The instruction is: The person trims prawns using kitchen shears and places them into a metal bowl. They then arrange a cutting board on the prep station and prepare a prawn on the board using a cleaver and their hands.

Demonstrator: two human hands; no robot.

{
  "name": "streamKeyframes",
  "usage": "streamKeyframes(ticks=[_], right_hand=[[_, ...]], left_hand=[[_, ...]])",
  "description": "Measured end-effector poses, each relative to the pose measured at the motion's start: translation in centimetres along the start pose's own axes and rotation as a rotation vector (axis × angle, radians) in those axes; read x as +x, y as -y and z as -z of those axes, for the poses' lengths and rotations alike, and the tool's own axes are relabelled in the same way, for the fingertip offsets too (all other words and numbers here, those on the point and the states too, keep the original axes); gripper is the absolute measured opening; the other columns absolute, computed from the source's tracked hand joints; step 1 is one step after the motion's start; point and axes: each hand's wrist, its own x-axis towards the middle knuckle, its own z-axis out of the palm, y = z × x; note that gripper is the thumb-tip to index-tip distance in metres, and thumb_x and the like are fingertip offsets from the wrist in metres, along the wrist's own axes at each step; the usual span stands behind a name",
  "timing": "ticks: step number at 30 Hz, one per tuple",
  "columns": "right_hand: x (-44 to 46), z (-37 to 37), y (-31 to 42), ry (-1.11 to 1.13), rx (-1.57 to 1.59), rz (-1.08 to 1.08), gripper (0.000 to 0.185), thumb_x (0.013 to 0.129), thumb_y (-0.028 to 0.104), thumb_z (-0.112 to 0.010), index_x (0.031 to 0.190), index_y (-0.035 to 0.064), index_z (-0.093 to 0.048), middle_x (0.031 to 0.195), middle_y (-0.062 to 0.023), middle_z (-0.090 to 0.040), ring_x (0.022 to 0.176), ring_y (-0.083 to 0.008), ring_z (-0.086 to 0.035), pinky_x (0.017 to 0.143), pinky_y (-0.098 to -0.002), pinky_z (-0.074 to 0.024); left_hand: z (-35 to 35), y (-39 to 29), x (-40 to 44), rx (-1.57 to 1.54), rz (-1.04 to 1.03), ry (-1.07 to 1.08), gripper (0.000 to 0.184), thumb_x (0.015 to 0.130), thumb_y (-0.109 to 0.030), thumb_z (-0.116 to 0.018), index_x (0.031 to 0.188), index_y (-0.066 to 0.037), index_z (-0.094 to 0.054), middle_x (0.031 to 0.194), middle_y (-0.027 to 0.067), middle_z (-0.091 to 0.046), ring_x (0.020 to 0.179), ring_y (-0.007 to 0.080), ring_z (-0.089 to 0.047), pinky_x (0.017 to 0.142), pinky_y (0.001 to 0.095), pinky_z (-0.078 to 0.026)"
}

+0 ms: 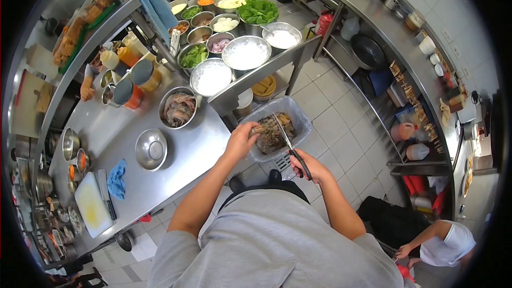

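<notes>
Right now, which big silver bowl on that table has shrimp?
The round silver metal bowl nearer the left hand, holding greyish-pink shrimp; the similar bowl beside it shows bare metal inside.

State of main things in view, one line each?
left hand: holding food
right hand: gripping scissors
scissors: held, blade spread unclear
bin: lined, partly filled
seafood bowl: uncovered, filled
steel bowl: upright, uncovered
cloth: crumpled
board: flat, stained yellow
knife: flat beside board

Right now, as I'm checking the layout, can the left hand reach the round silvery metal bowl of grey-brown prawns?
Probably yes: the bowl stands uncovered on the silvery metal table, nothing visibly blocks the left hand, but it appears to hold something brownish.
</notes>
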Motion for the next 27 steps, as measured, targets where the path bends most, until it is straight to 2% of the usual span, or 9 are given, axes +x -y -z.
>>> streamKeyframes(ticks=[3,5,9,14,22,27], right_hand=[[0.6,-0.4,-0.6,0.009,0.012,0.008,0.052,0.102,0.037,-0.06,0.142,0.0063,-0.047,0.085,0.0002,-0.052,0.064,-0.0102,-0.051,0.056,-0.0241,-0.0428],[0.1,-0.5,-0.6,0.021,0.039,0.006,0.05,0.103,0.036,-0.06,0.142,0.0066,-0.047,0.085,0.0001,-0.053,0.065,-0.0101,-0.051,0.056,-0.0243,-0.0431],[0.1,-0.6,-1.1,0.057,0.106,0.011,0.046,0.104,0.033,-0.058,0.141,0.0074,-0.047,0.085,-0.0003,-0.053,0.067,-0.0107,-0.051,0.057,-0.0251,-0.0434],[0.3,-0.9,-1.2,0.074,0.194,0.039,0.047,0.104,0.031,-0.059,0.141,0.0058,-0.047,0.082,0.0006,-0.052,0.064,-0.0097,-0.05,0.056,-0.0254,-0.0438],[0.5,-1.6,-1.8,0.052,0.213,0.06,0.046,0.103,0.031,-0.06,0.139,0.0057,-0.049,0.077,0.0006,-0.05,0.061,-0.0092,-0.049,0.052,-0.0247,-0.0422],[-0.1,-1.6,-1.2,0.051,0.179,0.023,0.042,0.1,0.031,-0.064,0.133,0.0077,-0.054,0.069,0.0034,-0.048,0.053,-0.0072,-0.046,0.044,-0.0228,-0.0378]], left_hand=[[-0.2,-0.2,-0.3,-0.026,0.031,-0.034,0.034,0.087,-0.013,-0.072,0.119,-0.007,-0.063,0.107,0.018,-0.067,0.105,0.0378,-0.063,0.091,0.044,-0.05],[-0.3,-0.1,-0.4,-0.073,-0.004,-0.13,0.035,0.086,-0.012,-0.073,0.12,-0.008,-0.063,0.103,0.0176,-0.067,0.102,0.0377,-0.063,0.089,0.0441,-0.05],[0.0,-0.1,-0.4,-0.023,-0.023,-0.098,0.036,0.085,-0.01,-0.073,0.12,-0.008,-0.063,0.102,0.0165,-0.067,0.099,0.0375,-0.063,0.087,0.0445,-0.05],[-0.7,0.5,-0.4,0.078,-0.144,-0.075,0.035,0.084,-0.009,-0.073,0.118,-0.009,-0.063,0.103,0.0129,-0.069,0.098,0.0352,-0.062,0.086,0.0447,-0.049],[-0.3,0.2,-0.5,0.075,-0.134,-0.072,0.036,0.084,-0.009,-0.074,0.118,-0.008,-0.063,0.102,0.0134,-0.07,0.097,0.0354,-0.062,0.085,0.045,-0.049],[-0.3,0.5,-0.6,0.072,-0.114,-0.073,0.036,0.083,-0.009,-0.074,0.117,-0.008,-0.064,0.1,0.0143,-0.069,0.097,0.0361,-0.062,0.086,0.0454,-0.05]])
